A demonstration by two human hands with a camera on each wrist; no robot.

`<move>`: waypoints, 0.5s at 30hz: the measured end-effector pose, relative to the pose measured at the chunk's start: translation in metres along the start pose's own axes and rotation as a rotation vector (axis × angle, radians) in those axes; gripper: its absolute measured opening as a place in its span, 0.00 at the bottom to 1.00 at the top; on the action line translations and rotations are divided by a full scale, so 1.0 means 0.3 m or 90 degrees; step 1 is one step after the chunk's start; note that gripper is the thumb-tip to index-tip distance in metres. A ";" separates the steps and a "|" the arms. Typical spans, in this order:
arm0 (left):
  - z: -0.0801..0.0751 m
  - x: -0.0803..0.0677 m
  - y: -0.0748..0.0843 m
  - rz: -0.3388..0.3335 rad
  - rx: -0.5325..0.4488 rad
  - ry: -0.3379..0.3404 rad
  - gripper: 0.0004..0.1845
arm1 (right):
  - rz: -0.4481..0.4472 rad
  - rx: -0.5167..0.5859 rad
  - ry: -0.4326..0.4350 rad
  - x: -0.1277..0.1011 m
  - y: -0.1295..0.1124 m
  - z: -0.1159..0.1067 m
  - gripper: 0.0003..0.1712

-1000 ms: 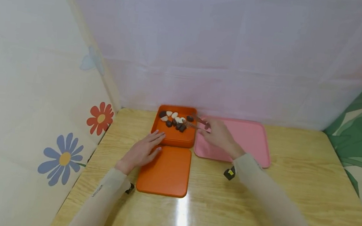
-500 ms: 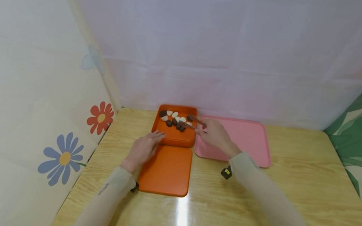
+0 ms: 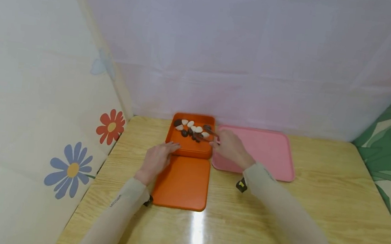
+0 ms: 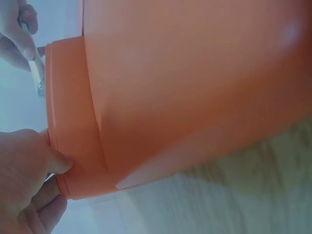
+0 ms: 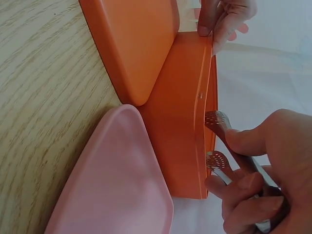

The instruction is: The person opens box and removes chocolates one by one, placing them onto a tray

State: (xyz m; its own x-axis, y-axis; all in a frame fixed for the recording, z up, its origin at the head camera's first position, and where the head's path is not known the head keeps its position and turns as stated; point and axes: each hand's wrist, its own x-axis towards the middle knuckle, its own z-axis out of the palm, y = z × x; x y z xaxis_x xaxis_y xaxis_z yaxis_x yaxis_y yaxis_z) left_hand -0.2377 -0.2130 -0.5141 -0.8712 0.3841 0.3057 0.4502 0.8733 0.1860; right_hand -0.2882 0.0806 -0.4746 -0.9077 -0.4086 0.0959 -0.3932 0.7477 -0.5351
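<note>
My left hand grips the near left corner of an open orange box, thumb on the outer front wall and fingers over the rim. In my right hand I hold metal tongs with perforated tips. The tips are spread apart, dipping over the rim into the box's right side. Several dark and white rounded pieces, like pebbles, lie inside toward the back. One dark piece shows by the far tip in the head view. The wrist views hide the box's inside.
A flat orange lid lies right in front of the box. To the right of the box is a pink tray, partly under my right hand. All stand on a wooden table against a pale cloth backdrop.
My left thumb has drawn in from over the lid to the box's front wall, the wrist shifting right. The tong tips have shifted slightly among the pieces; the head view has moved a little.
</note>
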 end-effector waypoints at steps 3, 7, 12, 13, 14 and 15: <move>0.001 0.001 0.000 0.001 0.004 0.001 0.27 | 0.003 -0.015 -0.009 0.008 -0.013 0.003 0.21; -0.001 0.002 -0.002 0.003 0.012 -0.004 0.27 | 0.020 -0.063 -0.026 0.025 -0.029 0.010 0.19; 0.000 0.002 -0.005 0.007 0.013 -0.003 0.28 | 0.040 -0.120 -0.046 0.048 -0.049 0.015 0.15; 0.001 0.002 -0.006 0.008 0.012 -0.001 0.28 | 0.044 -0.130 -0.046 0.051 -0.054 0.016 0.14; 0.002 0.000 -0.007 0.011 0.011 0.001 0.28 | 0.044 -0.146 -0.045 0.053 -0.058 0.017 0.14; 0.003 -0.001 -0.008 0.013 0.010 0.004 0.28 | 0.043 -0.165 -0.044 0.055 -0.060 0.019 0.13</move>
State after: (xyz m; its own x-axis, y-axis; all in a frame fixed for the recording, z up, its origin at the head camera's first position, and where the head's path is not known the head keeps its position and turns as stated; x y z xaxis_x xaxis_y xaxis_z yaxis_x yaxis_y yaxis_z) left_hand -0.2388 -0.2149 -0.5154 -0.8607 0.4000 0.3149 0.4646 0.8701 0.1648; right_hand -0.2952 0.0574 -0.4680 -0.9243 -0.3817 0.0046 -0.3649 0.8799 -0.3044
